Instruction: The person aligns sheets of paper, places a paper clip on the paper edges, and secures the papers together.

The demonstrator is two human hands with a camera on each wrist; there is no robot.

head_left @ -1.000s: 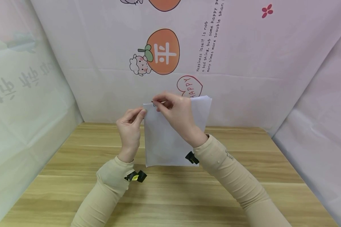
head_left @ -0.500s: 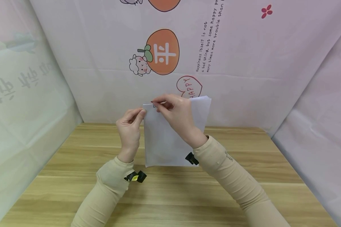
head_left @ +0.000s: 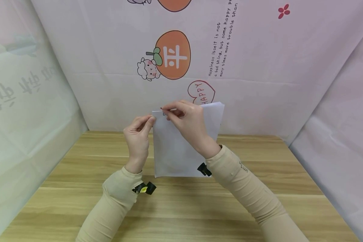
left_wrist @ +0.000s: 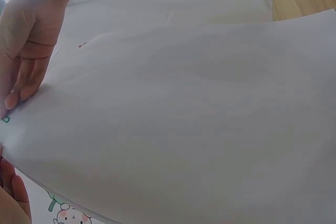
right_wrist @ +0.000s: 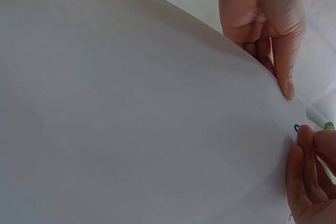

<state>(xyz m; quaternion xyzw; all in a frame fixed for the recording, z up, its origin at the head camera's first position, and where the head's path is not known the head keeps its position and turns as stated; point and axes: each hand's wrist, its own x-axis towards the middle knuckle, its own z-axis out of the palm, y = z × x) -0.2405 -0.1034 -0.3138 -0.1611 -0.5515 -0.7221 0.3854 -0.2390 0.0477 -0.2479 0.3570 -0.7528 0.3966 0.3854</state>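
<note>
White paper sheets (head_left: 181,148) stand on edge in a stack above the wooden table, their top edges fanned a little at the right. My left hand (head_left: 137,134) pinches the upper left corner between thumb and fingers. Just right of that corner, my right hand (head_left: 189,119) holds a small green paper clip (right_wrist: 296,127) at the top edge. Only one end loop of the clip shows past the fingertips, lying against the front sheet; the rest is hidden. Seen from the left wrist, the same green loop peeks out at the far left under the right hand's fingers.
The wooden table (head_left: 181,208) spreads below the hands. Behind it hangs a white printed cloth (head_left: 109,50) with orange fruit drawings and writing, and pale cloth (head_left: 338,127) walls in both sides. A black wrist camera (head_left: 150,188) sticks out from the left cuff.
</note>
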